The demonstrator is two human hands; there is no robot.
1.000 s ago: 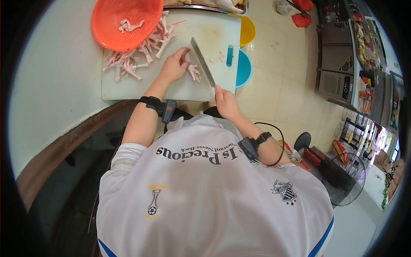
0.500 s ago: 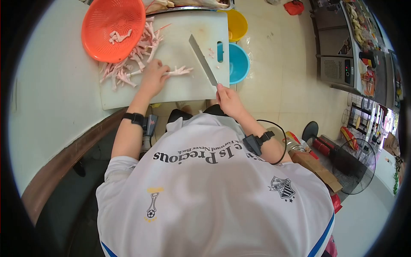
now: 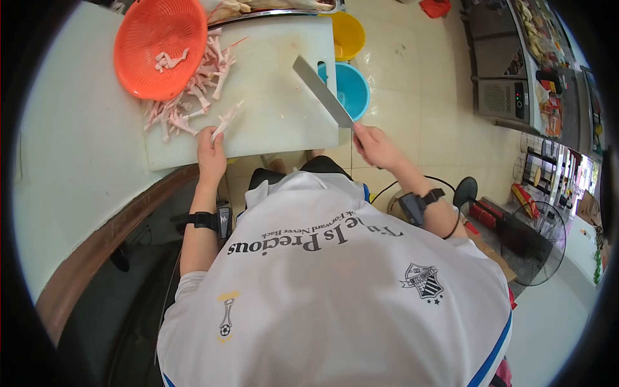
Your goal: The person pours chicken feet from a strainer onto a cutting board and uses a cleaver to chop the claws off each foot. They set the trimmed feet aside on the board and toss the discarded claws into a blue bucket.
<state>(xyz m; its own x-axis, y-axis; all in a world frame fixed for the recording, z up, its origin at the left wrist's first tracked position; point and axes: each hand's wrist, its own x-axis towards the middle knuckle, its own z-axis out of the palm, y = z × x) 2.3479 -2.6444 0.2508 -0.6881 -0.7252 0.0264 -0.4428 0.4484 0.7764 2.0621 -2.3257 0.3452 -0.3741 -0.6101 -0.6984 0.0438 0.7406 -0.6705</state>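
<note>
My left hand (image 3: 211, 151) is closed around the lower end of a chicken foot (image 3: 227, 119), whose toes point up and to the right over the white cutting board (image 3: 271, 84). In my right hand (image 3: 375, 146) is the handle of a kitchen knife (image 3: 324, 92) with a broad blade. The blade slants over the board's right edge, close to the handle slot, its tip toward the upper left. A pile of chicken feet (image 3: 205, 84) lies on the board's left side, partly under an orange colander (image 3: 138, 51) that holds a few small pieces (image 3: 171, 60).
Beyond the board's right edge, lower down, are a blue basin (image 3: 354, 90) and a yellow basin (image 3: 350, 35). A metal tray (image 3: 277, 12) with pale poultry borders the far edge. A black fan (image 3: 532, 244) stands at the right.
My left hand has drawn the chicken foot left and toward me. The knife has shifted right to the board's edge, and the small scraps beside the slot are mostly gone from there.
</note>
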